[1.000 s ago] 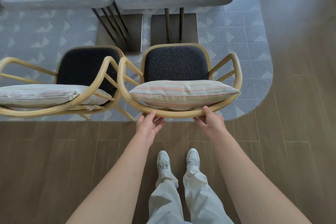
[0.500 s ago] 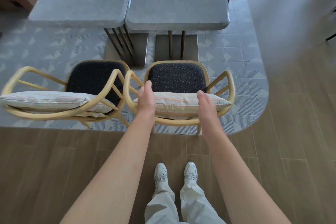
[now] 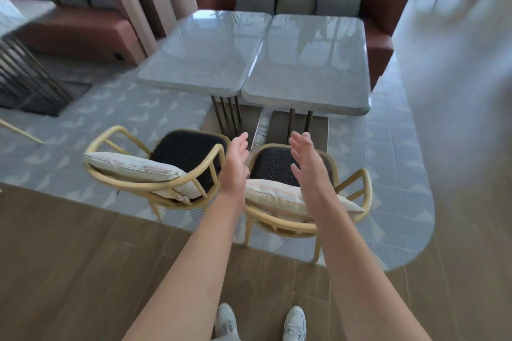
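Trouble I foresee is a lopsided catch: my left hand (image 3: 235, 163) and right hand (image 3: 307, 166) hover with grip wide and empty over the chair (image 3: 288, 228) just short of the table (image 3: 304, 63), so uneven contact could swing it against the neighbouring chair (image 3: 116, 130).

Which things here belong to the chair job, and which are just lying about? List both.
In hand: yellow wooden armchair with dark seat; its striped pillow; left hand and right hand, open above it.
Lying about: matching armchair beside it; two grey marble tables; red-brown sofa.
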### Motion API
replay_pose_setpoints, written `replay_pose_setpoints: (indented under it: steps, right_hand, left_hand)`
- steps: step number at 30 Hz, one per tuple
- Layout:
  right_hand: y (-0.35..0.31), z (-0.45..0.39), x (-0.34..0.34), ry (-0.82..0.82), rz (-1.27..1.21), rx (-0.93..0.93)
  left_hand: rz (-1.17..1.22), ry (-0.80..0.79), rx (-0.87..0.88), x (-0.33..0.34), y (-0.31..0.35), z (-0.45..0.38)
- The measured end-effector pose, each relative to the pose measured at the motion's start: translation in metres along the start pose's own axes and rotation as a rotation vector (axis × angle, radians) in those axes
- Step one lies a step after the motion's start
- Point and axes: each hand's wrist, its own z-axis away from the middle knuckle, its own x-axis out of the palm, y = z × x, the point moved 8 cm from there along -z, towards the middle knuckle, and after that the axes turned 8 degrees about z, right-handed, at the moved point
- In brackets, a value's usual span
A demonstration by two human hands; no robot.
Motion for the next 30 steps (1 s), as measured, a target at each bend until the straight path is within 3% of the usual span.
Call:
replay_pose_setpoints:
  steps: [9, 21, 30]
  right_hand:
    - [-0.061, 0.013, 0.082, -0.073, 0.062, -0.116]
    - [-0.067, 0.028, 0.279, -0.020, 0.049, -0.170]
    - [-0.091, 0.015, 0.404, -0.068, -0.007, -0.160]
  left_hand:
    - [0.077, 0.065, 0.208, -0.088, 0.088, 0.014]
    - [0.084, -0.042, 0.182, -0.247, 0.156, -0.015]
    - [0.093, -0.019, 0.186, -0.355, 0.202, -0.038]
